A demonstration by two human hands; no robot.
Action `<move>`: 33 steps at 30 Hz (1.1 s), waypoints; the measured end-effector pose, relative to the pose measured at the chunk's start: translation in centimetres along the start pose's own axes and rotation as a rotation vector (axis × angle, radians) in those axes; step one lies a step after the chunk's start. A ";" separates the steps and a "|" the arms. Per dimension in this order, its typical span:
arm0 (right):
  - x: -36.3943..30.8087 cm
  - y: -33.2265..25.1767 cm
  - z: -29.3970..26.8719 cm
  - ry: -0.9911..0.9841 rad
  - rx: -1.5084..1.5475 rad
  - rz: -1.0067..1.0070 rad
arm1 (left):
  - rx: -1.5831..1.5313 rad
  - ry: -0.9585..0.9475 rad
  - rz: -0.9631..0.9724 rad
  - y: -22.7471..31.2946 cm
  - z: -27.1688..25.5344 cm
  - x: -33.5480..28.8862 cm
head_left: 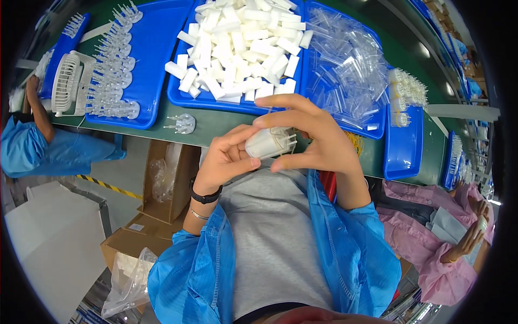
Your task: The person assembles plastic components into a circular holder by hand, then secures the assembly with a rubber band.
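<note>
My left hand [229, 156] is closed around a short bundle of white, translucent tube-like pieces [261, 144], gripping its left end. Thin prongs stick out of the bundle's right end, and a thin tan rubber band [277, 141] circles it. Around that pronged end curves my right hand [321, 137], its thumb and fingers spread apart. A thin strand shows near its fingertips; whether it is looped on them I cannot tell. Left of my hands, a clear pronged piece [182, 123] lies on the green table.
Ahead stand blue trays of white blocks [237, 48], clear plastic pieces [345, 65] and clear pronged parts [113, 70]. Banded bundles [404, 94] sit at right, yellow rubber bands [354, 143] nearer. A white fan [70, 83] and cardboard box [162, 183] are left. Co-workers sit both sides.
</note>
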State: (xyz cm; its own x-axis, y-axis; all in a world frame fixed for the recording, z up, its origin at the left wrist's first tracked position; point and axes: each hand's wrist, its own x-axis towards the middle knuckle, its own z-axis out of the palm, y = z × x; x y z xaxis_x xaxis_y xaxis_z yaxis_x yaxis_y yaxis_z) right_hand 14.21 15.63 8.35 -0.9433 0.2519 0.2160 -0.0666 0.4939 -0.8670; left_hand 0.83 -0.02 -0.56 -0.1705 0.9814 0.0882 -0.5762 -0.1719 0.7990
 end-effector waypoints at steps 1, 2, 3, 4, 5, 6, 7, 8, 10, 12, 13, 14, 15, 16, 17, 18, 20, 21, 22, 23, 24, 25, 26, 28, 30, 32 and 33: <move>0.1 0.0 -0.2 0.001 -0.004 -0.004 | -0.010 0.023 0.035 -0.1 0.0 0.1; 0.2 0.2 -0.4 -0.055 -0.003 0.013 | -0.008 0.022 0.040 0.1 0.2 0.2; 0.2 0.3 -0.6 -0.111 -0.001 0.031 | -0.062 0.073 -0.008 0.4 0.4 0.4; 0.2 -0.1 -0.5 -0.108 0.009 0.074 | -0.116 0.130 -0.054 0.6 0.5 0.4; 0.2 -0.1 -0.5 -0.114 0.010 0.067 | -0.112 0.135 -0.047 0.6 0.5 0.3; 0.1 -0.1 -0.6 -0.114 0.025 0.099 | -0.115 0.153 -0.036 0.4 0.4 0.3; 0.1 -0.1 -0.6 -0.116 0.037 0.131 | -0.119 0.169 -0.024 0.3 0.4 0.3; 0.0 0.2 -0.6 -0.123 0.036 0.124 | -0.117 0.174 -0.015 0.4 0.5 0.3; -0.3 1.1 -0.4 -0.064 0.061 0.076 | -0.117 0.172 0.008 0.4 0.7 0.3; -0.4 1.3 -0.3 -0.023 0.078 0.024 | -0.086 0.178 0.067 0.6 1.2 0.6; -0.4 1.4 -0.4 0.022 0.101 -0.021 | -0.056 0.185 0.115 0.7 1.5 0.7; -0.5 1.5 -0.5 0.029 0.075 -0.045 | -0.063 0.196 0.138 0.8 1.7 0.9; -0.5 1.4 -0.3 0.003 0.066 -0.055 | -0.015 0.208 0.150 1.1 1.9 1.1; -0.5 1.2 0.0 0.062 0.080 -0.042 | 0.027 0.222 0.164 1.3 2.1 1.2; -0.5 0.9 0.3 0.121 0.085 -0.021 | 0.005 0.231 0.192 1.5 2.2 1.3; -0.3 0.4 0.5 0.129 0.077 0.008 | 0.062 0.245 0.194 1.8 2.3 1.3; -0.6 1.1 0.6 0.130 0.090 -0.018 | 0.132 0.254 0.160 2.6 2.9 1.6; -0.7 1.5 0.5 0.155 0.125 -0.040 | 0.115 0.258 0.178 2.6 3.0 1.7; -0.7 1.7 0.6 0.154 0.161 -0.057 | 0.156 0.231 0.169 2.6 2.9 1.6; -0.6 1.9 0.6 0.141 0.150 -0.054 | 0.199 0.204 0.158 2.6 2.8 1.5; -0.6 2.0 0.6 0.132 0.187 -0.066 | 0.196 0.196 0.179 2.6 2.8 1.6; -0.5 2.0 0.8 0.128 0.229 -0.079 | 0.190 0.197 0.182 2.4 2.6 1.5; -0.1 1.7 1.1 0.165 0.208 -0.115 | 0.081 0.196 0.165 2.0 2.4 1.4; 0.1 1.0 2.2 0.254 0.386 -0.065 | -0.028 0.193 0.149 1.1 2.0 1.3; 0.9 -0.4 4.2 0.555 0.512 0.036 | -0.187 0.257 0.239 0.2 1.8 1.3; -0.3 1.7 2.8 0.409 0.067 -0.086 | -0.351 0.297 0.211 0.2 1.4 1.2; -0.7 2.8 2.3 0.259 -0.377 -0.204 | -0.518 0.333 0.178 0.2 1.2 1.2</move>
State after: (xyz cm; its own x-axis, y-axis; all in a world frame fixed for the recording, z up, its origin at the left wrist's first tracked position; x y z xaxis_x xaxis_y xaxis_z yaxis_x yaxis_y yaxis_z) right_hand 13.90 14.91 4.74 -0.8086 0.2935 0.5099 -0.0740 0.8090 -0.5832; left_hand 1.53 1.27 0.42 -0.4903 0.8693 -0.0633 -0.8136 -0.4305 0.3908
